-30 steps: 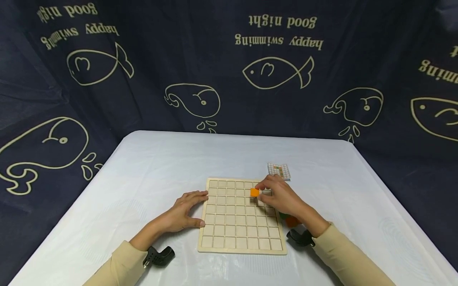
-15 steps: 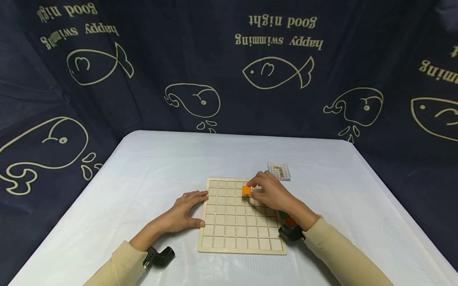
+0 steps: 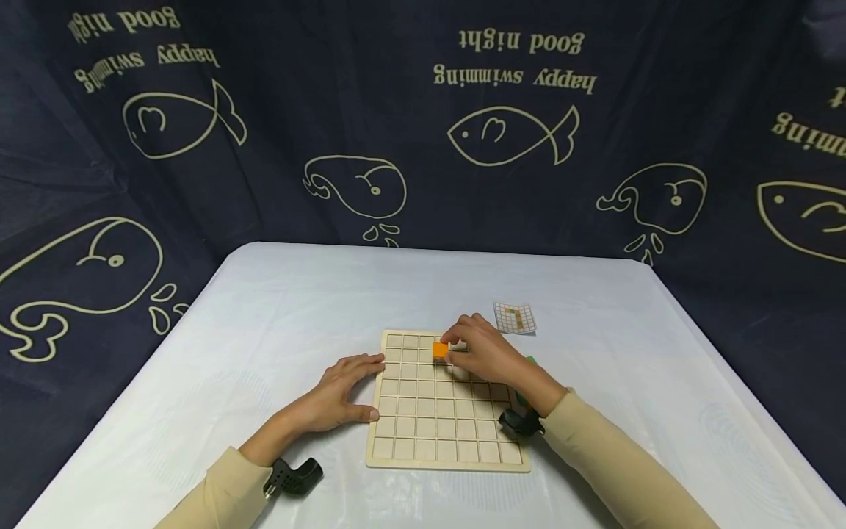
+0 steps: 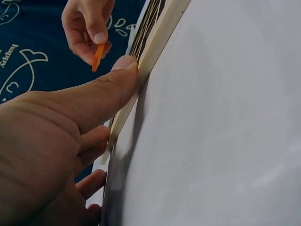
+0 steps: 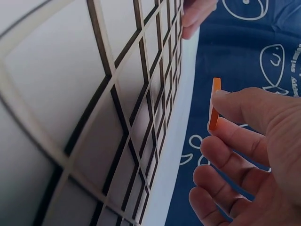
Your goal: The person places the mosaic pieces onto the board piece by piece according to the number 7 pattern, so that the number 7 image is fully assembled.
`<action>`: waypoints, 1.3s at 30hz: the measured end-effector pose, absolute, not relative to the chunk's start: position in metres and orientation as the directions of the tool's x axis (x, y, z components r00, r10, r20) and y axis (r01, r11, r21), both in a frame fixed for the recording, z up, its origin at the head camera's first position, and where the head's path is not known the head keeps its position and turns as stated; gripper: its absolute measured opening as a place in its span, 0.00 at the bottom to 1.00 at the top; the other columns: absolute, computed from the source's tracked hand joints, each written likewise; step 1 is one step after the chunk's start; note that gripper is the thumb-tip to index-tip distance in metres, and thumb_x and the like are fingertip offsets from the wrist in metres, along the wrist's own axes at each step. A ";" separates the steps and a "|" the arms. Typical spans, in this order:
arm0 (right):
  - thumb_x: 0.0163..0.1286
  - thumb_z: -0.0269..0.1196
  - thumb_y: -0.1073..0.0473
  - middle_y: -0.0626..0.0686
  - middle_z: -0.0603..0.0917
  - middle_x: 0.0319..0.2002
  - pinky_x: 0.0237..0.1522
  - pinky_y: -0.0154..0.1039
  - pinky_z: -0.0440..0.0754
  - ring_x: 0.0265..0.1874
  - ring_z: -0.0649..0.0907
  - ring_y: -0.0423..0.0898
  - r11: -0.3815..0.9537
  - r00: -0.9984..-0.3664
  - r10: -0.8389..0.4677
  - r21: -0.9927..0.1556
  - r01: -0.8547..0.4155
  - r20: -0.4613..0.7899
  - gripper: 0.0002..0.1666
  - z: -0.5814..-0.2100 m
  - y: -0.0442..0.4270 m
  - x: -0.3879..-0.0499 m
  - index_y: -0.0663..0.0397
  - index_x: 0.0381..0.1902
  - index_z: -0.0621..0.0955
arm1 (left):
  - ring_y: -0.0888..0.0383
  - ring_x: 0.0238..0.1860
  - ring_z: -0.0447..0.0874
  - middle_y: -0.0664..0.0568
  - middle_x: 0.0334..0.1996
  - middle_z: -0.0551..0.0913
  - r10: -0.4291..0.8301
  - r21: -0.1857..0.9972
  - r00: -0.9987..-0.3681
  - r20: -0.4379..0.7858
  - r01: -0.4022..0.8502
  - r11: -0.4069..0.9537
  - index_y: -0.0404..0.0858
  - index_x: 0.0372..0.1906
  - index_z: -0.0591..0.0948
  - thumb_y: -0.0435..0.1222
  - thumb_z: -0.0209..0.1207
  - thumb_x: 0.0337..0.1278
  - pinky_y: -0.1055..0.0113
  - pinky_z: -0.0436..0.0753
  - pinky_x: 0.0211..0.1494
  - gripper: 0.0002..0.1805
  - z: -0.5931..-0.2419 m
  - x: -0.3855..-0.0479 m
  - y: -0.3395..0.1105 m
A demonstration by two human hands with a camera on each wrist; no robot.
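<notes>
My right hand (image 3: 485, 351) pinches a thin orange square tile (image 3: 440, 350) between thumb and fingers, above the upper rows of a wooden grid board (image 3: 425, 426). In the right wrist view the tile (image 5: 215, 104) appears edge-on, apart from the board's surface. At the board's left edge, my left hand (image 3: 333, 393) rests with its fingers extended, thumb and fingertips touching the side. The left wrist view has that thumb (image 4: 124, 63) against the wooden rim. Every grid cell I can make out is bare; some are hidden under the right hand.
Behind the board's right corner lies a small printed grid card (image 3: 515, 319) with orange and green squares. Green pieces (image 3: 525, 397) sit by the board's right edge, partly hidden by the right forearm. A white cloth (image 3: 317, 294) covers the table, and a dark printed curtain (image 3: 423, 147) hangs behind.
My right hand has moved left over the board, carrying the orange tile with it. More of the card and the green pieces shows now. The left hand has stayed in place.
</notes>
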State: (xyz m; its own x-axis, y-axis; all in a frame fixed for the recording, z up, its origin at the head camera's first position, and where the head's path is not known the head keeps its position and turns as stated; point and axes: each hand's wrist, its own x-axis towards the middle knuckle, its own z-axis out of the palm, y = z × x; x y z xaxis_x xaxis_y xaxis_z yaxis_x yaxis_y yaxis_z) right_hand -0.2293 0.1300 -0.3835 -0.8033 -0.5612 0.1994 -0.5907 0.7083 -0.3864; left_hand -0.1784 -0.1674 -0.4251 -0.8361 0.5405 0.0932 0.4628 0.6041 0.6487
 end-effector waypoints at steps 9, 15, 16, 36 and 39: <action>0.63 0.64 0.56 0.49 0.79 0.40 0.41 0.40 0.72 0.38 0.71 0.43 0.707 -0.800 -0.575 -0.386 -0.592 0.172 0.14 -0.382 0.120 -0.235 0.52 0.47 0.82 | 0.41 0.72 0.53 0.48 0.71 0.62 0.543 0.645 -0.833 0.110 0.475 0.599 0.38 0.67 0.67 0.47 0.69 0.45 0.38 0.51 0.68 0.42 -0.426 -0.178 -0.167; 0.64 0.64 0.55 0.49 0.79 0.40 0.43 0.41 0.72 0.40 0.72 0.44 0.716 -0.811 -0.567 -0.399 -0.573 0.145 0.15 -0.384 0.114 -0.238 0.51 0.47 0.82 | 0.41 0.72 0.52 0.47 0.71 0.62 0.547 0.652 -0.830 0.111 0.476 0.591 0.37 0.67 0.67 0.47 0.69 0.46 0.38 0.50 0.69 0.42 -0.427 -0.178 -0.169; 0.63 0.64 0.55 0.49 0.79 0.40 0.44 0.41 0.72 0.40 0.72 0.44 0.717 -0.813 -0.566 -0.404 -0.569 0.140 0.15 -0.384 0.113 -0.238 0.51 0.47 0.82 | 0.40 0.72 0.52 0.47 0.71 0.62 0.548 0.652 -0.829 0.111 0.477 0.589 0.37 0.67 0.67 0.47 0.68 0.46 0.38 0.50 0.69 0.42 -0.427 -0.178 -0.169; 0.62 0.65 0.55 0.47 0.78 0.37 0.40 0.37 0.70 0.35 0.70 0.41 0.737 -0.822 -0.566 -0.412 -0.536 0.057 0.13 -0.394 0.104 -0.246 0.51 0.44 0.83 | 0.39 0.73 0.51 0.48 0.72 0.61 0.560 0.658 -0.820 0.113 0.485 0.576 0.37 0.67 0.66 0.47 0.67 0.48 0.37 0.49 0.68 0.41 -0.428 -0.179 -0.170; 0.62 0.66 0.55 0.46 0.78 0.36 0.40 0.37 0.70 0.35 0.71 0.41 0.738 -0.821 -0.568 -0.406 -0.539 0.057 0.12 -0.395 0.103 -0.247 0.51 0.43 0.83 | 0.40 0.73 0.51 0.48 0.72 0.61 0.560 0.657 -0.821 0.114 0.485 0.577 0.37 0.67 0.66 0.47 0.67 0.48 0.37 0.49 0.68 0.42 -0.428 -0.179 -0.170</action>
State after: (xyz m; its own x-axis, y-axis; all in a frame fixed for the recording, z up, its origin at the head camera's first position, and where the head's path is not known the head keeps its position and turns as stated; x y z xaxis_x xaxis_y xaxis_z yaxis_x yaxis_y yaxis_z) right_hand -0.2471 0.1034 -0.3955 -0.8208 -0.5684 0.0571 -0.5391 0.7378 -0.4062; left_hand -0.1792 -0.1699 -0.4281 -0.8208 0.5596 0.1141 0.4848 0.5771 0.6572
